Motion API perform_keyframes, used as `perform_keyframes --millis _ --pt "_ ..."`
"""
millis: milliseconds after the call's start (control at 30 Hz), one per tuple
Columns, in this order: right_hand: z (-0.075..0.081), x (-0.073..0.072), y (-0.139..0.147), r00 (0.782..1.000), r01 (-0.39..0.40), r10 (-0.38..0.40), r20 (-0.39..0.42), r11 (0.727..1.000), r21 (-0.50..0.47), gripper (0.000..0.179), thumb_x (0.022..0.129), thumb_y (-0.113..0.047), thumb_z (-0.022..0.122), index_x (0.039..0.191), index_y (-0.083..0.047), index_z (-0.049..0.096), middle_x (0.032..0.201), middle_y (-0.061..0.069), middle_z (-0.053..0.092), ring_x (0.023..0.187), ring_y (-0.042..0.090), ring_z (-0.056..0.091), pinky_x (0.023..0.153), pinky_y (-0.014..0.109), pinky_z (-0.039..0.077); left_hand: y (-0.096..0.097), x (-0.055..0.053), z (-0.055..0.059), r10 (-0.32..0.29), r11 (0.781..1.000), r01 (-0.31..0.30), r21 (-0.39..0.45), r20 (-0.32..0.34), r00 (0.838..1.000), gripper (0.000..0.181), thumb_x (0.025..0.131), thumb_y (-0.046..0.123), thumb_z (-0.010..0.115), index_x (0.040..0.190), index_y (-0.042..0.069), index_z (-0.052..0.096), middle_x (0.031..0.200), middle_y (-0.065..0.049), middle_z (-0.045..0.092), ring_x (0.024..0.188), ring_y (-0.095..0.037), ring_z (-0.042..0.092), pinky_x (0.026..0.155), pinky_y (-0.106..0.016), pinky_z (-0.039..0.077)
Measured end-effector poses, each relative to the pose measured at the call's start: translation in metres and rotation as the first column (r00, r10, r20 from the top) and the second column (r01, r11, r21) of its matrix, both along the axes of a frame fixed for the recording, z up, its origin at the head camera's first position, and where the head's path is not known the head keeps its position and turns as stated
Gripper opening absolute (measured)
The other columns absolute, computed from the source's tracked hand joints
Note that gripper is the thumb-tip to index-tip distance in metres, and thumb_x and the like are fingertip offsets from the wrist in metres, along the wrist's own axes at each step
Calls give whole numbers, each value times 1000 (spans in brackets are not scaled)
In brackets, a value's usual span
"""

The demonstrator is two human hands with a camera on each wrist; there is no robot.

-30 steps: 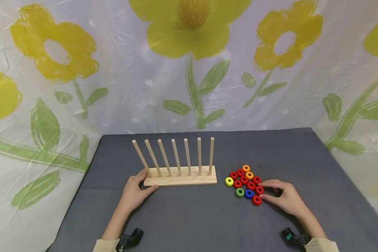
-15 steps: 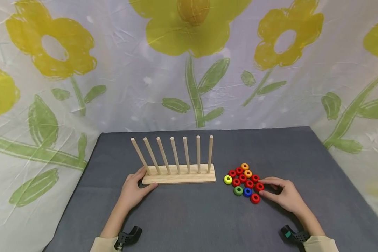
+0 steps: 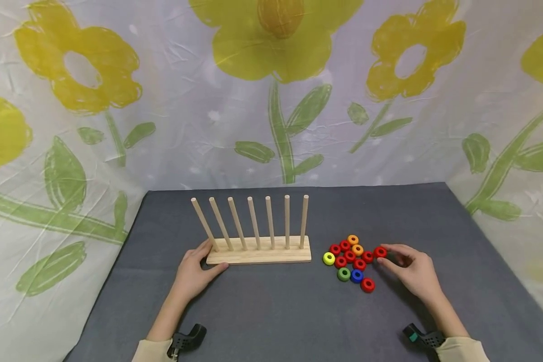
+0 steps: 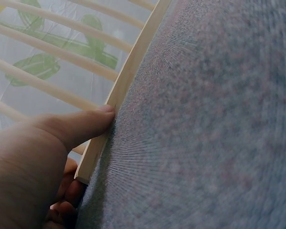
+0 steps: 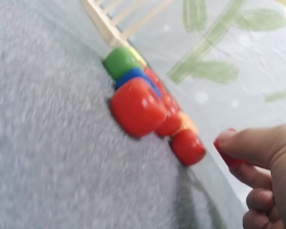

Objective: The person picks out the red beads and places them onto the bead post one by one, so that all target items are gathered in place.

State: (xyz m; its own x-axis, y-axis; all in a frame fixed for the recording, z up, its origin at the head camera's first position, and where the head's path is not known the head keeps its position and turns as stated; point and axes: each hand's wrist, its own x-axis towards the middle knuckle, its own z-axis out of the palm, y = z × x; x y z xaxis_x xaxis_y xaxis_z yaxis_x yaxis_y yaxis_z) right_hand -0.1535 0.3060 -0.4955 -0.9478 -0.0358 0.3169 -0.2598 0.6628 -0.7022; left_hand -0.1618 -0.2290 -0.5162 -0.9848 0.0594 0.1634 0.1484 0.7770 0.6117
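My left hand grips the left end of a pale wooden base, thumb along its front edge and fingers behind. Several upright wooden pegs stand bare in a row on it. In the left wrist view the thumb presses the wood while the other fingers are partly hidden beyond its end. Between thumb and index finger, my right hand pinches a red ring, which the right wrist view shows raised off the cloth. Just left of that hand lies a flat cluster of rings, most of them red.
Among the cluster are a yellow ring, a green ring, a blue ring and two orange ones. One red ring lies at the near edge. Dark grey cloth covers the table, backed by a flowered curtain.
The right hand has taken a red ring from the cluster's right side, lifting it up and slightly away to the right. My left hand keeps its grip on the base.
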Motion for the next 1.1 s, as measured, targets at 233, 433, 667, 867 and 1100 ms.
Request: perform_keyframes --millis 233,433,667,867,1100 --pt "8 -2 -8 1000 17 -17 -16 1000 -3 30 86 -22 85 115 -14 78 68 -1 52 53 12 40 49 29 32 -2 3 0 1 1000 -1 -6 -6 1000 87 87 43 81 152 -2 45 153 -22 44 125 -42 47 98 -62 40" --pt "16 -9 -15 1000 -2 1 -13 1000 -24 31 87 -24 85 116 -15 77 69 -1 52 56 13 41 49 29 32 -3 5 1 8 1000 -8 -2 -6 1000 87 86 43 82 151 -2 45 152 -22 44 124 -43 47 98 -62 40" --pt "30 -15 -28 1000 -10 9 -16 999 -41 32 88 -26 84 117 -16 77 70 1 51 53 10 38 46 29 29 -4 5 -3 4 1000 -4 -3 -1 1000 87 87 44 81 152 -1 45 153 -21 43 127 -42 45 99 -62 39" --pt "37 -18 -34 1000 -19 18 -23 998 -57 33 88 -24 84 119 -15 77 70 2 54 51 12 41 44 28 32 -2 2 -3 -8 1000 8 -10 -11 1000 86 87 43 81 151 -2 46 153 -21 43 126 -43 46 99 -61 40" --pt "47 -23 -43 997 -55 50 -57 995 -80 33 87 -17 85 119 -14 77 69 3 54 50 13 39 43 28 31 0 1 1 -7 1000 6 -8 -23 1000 85 87 43 82 150 -3 47 153 -21 44 126 -42 46 99 -61 40"
